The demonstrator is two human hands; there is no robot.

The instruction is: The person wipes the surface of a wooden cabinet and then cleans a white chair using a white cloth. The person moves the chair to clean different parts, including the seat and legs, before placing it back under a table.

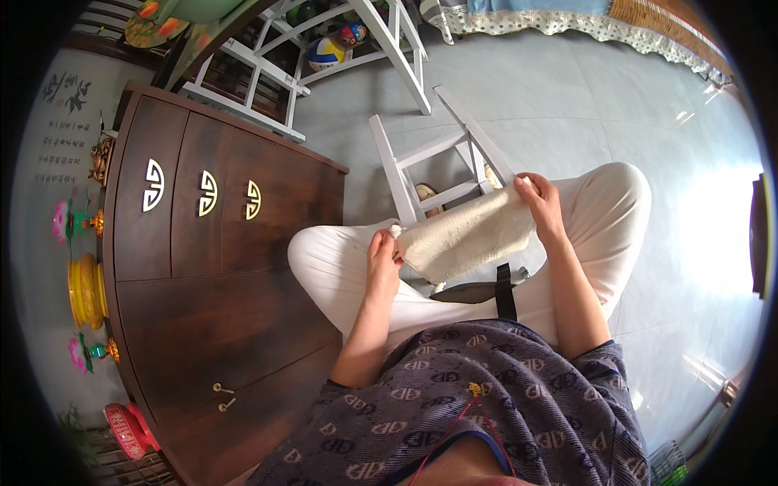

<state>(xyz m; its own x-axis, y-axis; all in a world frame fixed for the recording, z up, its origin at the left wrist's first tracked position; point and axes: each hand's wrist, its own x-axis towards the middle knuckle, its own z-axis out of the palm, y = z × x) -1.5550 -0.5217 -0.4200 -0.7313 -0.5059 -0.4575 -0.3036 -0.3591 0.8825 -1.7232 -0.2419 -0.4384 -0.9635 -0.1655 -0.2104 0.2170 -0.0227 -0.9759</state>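
Observation:
Between my two hands a cream textured cloth point(471, 237) is stretched above my lap, its lower edge hanging towards me. My left hand point(383, 255) pinches one end, where a small white bit shows at the fingertips. The opposite upper corner is gripped by my right hand point(543, 203), thumb on top. Just beyond the cloth a white wooden stool frame point(431, 150) stands between my knees, its legs and crossbars in sight. Cloth covers the near part of the frame, so I cannot tell whether the two touch.
To the left stands a dark wooden cabinet point(225, 310) with metal handles. White stool legs point(389, 45) and several balls point(328, 53) are at the back. A shoe point(427, 193) shows behind the frame. Beneath the cloth, a black strap point(505, 291) crosses a dark object.

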